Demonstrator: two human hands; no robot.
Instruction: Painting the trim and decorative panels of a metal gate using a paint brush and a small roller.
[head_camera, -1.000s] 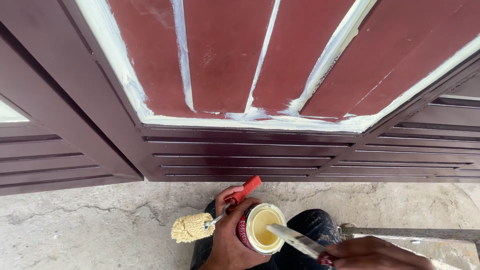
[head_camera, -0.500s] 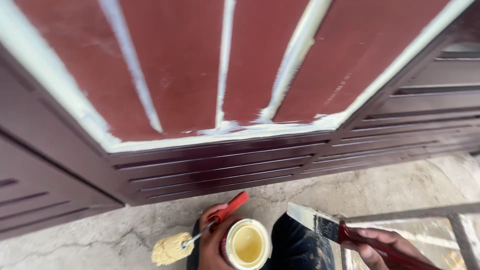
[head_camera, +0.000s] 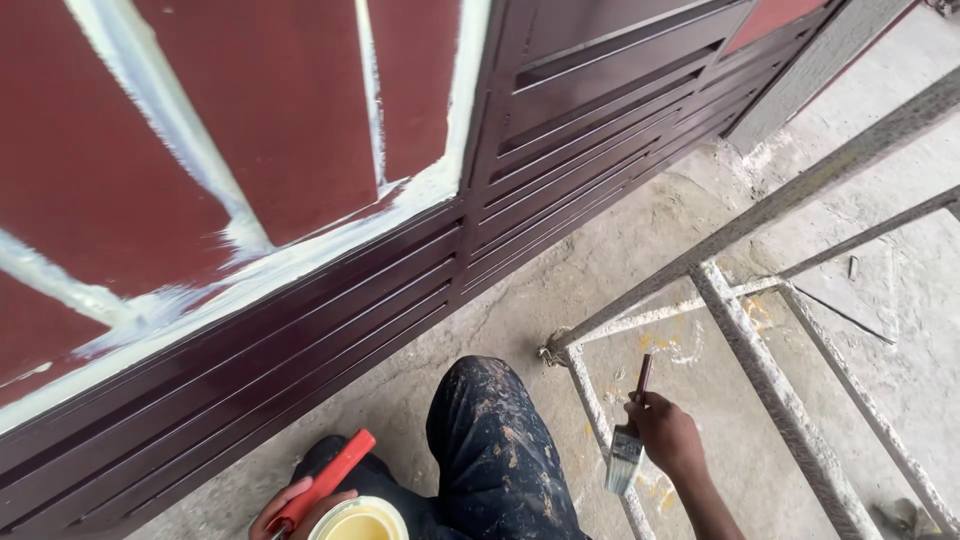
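Note:
My left hand (head_camera: 292, 506) is at the bottom edge, gripping the red handle of a paint roller (head_camera: 325, 479) together with a small can of cream paint (head_camera: 358, 520); the roller's head is out of view. My right hand (head_camera: 668, 437) hangs lower right, closed on a flat paintbrush (head_camera: 628, 444) with a dark handle, its pale bristles pointing down beside a metal bar. Between the hands sits my knee in paint-spattered dark trousers (head_camera: 495, 448). Ahead stands a dark maroon metal gate (head_camera: 300, 250) with red panels edged in white filler.
A paint-flecked metal scaffold frame (head_camera: 760, 300) crosses the right side, from a joint near my knee up to the top right. Rough concrete floor (head_camera: 600, 270) lies below. The gate's louvred lower section runs diagonally to a grey post (head_camera: 820, 60).
The view has swung right and tilted. My right hand with the brush has dropped from near the can to beside the scaffold bar. The left hand still holds roller and can.

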